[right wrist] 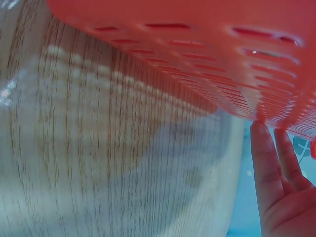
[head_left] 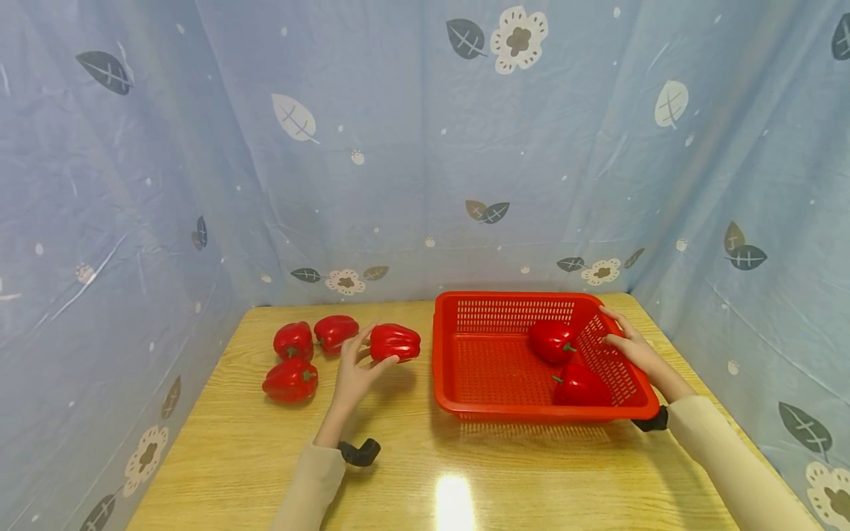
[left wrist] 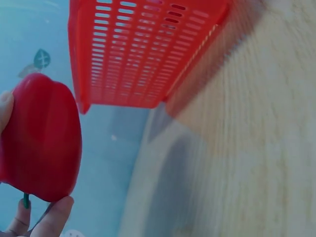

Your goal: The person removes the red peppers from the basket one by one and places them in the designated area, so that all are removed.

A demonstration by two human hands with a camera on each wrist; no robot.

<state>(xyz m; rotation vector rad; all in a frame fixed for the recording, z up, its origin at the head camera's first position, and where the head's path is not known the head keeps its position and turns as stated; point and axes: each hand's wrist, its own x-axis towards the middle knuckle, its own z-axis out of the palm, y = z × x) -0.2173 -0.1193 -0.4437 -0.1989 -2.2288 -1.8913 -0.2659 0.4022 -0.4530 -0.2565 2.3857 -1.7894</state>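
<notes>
My left hand [head_left: 356,375] pinches a red bell pepper [head_left: 395,342] by its stem end, between thumb and fingers, above the table just left of the basket. In the left wrist view this bell pepper [left wrist: 43,138] shows its green stem near the fingertips. At the right end of the red plastic basket [head_left: 505,408], my right hand [head_left: 631,345] holds the side wall, the thumb over the rim and fingers [right wrist: 266,158] against the slotted outside. Two red bell peppers, one farther back [head_left: 551,339] and one nearer [head_left: 581,386], lie inside the basket at its right.
Three more red bell peppers lie grouped on the left of the wooden table [head_left: 398,457]: one in front [head_left: 290,380], one behind it [head_left: 293,341], one to the right [head_left: 336,332]. A blue patterned curtain [head_left: 385,184] encloses the back and sides.
</notes>
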